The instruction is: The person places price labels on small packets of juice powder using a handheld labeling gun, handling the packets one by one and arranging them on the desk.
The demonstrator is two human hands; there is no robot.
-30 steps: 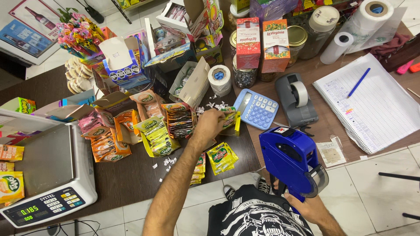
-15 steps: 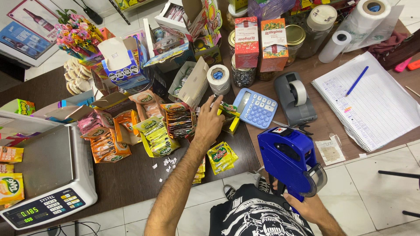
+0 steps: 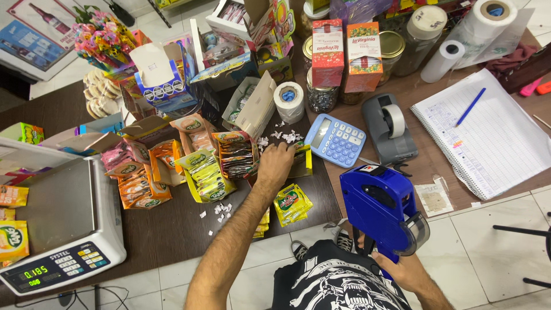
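While the right hand (image 3: 402,271) stays clenched on the blue price-label gun (image 3: 381,206) at the near right, the left hand (image 3: 276,163) closes over a yellow-green sachet (image 3: 302,158) just left of the calculator (image 3: 335,139). Advice: lift one sachet only, flat face up, clear of the paper scraps (image 3: 281,136).
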